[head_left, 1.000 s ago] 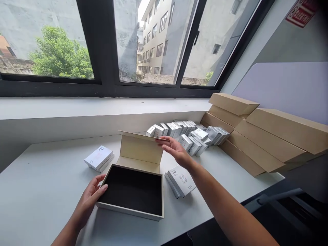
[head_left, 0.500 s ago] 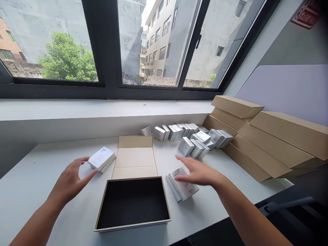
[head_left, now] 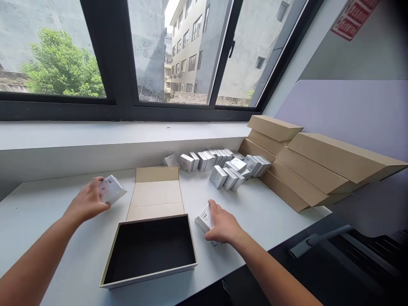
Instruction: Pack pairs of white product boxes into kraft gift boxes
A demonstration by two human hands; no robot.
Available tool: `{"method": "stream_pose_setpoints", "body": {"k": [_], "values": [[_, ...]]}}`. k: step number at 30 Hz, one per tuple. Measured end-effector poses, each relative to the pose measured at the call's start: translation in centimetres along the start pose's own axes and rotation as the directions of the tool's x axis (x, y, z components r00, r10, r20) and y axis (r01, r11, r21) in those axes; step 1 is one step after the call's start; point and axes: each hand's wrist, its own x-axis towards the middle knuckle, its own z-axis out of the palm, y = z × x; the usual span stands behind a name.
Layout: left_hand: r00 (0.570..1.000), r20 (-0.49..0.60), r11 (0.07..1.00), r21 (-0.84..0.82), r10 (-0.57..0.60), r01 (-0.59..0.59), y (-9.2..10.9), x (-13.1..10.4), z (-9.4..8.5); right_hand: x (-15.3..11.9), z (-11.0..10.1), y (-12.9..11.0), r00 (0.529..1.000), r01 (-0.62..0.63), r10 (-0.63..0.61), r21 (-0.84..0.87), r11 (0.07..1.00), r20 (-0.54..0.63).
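Observation:
My left hand (head_left: 89, 199) grips a small white carton (head_left: 112, 189) with dark and reddish print, tilted on the left side of the table. Whether a second carton sits behind it is hidden. My right hand (head_left: 221, 223) has its thumb and fingers around another small white carton (head_left: 204, 218), right of the black-lined box; part of a carton shows beneath the hand. Between the hands stands the open box (head_left: 148, 276), black inside with nothing in it. Its cream lid (head_left: 156, 194) lies folded back toward the window.
Several small white cartons (head_left: 218, 177) stand in rows near the back wall. Large brown cardboard boxes (head_left: 306, 176) are stacked at the right. The white table (head_left: 79, 263) ends at a front edge on the right, above a dark chair-like thing (head_left: 338, 263).
My left hand has closed on the left cartons, which are now tilted. The right hand has come down and closed around the right ones. The camera view has shifted to the right.

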Motion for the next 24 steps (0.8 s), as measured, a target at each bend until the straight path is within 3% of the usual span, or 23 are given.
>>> {"method": "stream_pose_setpoints", "body": {"k": [3,5,6,8,11,13,16,19,22,24], "values": [[0.984,-0.1,0.978,-0.132,0.148,-0.161,0.7,-2.4,-2.3,0.2,0.1,0.3,0.999,0.052,-0.051,0.014,0.999,-0.014],[0.954,-0.056,0.927,-0.226,0.294,-0.299,2.4,-4.4,-2.9,0.2,0.0,0.2,0.996,0.084,-0.084,0.028,0.996,0.0],[0.919,0.031,0.887,-0.278,0.393,-0.37,3.6,-5.4,-2.8,0.2,-0.1,0.1,0.995,0.098,-0.098,0.034,0.995,0.013],[0.83,0.258,0.85,-0.345,0.495,-0.399,5.9,-7.1,-2.0,0.2,-0.4,0.1,0.992,0.117,-0.119,0.044,0.992,0.037],[0.744,0.459,0.871,-0.327,0.486,-0.368,8.6,-8.5,-0.2,0.0,-0.8,0.5,0.989,0.146,-0.146,0.092,0.985,-0.008],[0.711,0.509,0.873,-0.235,0.485,-0.427,9.3,-8.6,0.8,-0.3,-1.4,1.1,0.985,0.164,-0.148,0.201,0.966,-0.091],[0.707,0.558,0.85,0.006,0.434,-0.527,9.4,-8.4,1.9,-1.3,-2.7,1.5,0.964,0.264,-0.216,0.503,0.823,-0.153],[0.713,0.617,0.832,0.165,0.332,-0.53,9.1,-8.3,2.6,-2.6,-3.7,0.3,0.883,0.435,-0.417,0.713,0.549,-0.218],[0.667,0.625,0.854,-0.001,0.406,-0.519,9.0,-8.3,3.0,-3.6,-3.7,-2.0,0.754,0.559,-0.598,0.744,0.365,-0.273],[0.66,0.537,0.826,-0.134,0.525,-0.548,9.1,-8.4,3.5,-3.6,-3.2,-3.6,0.651,0.619,-0.714,0.724,0.304,-0.257]]}}
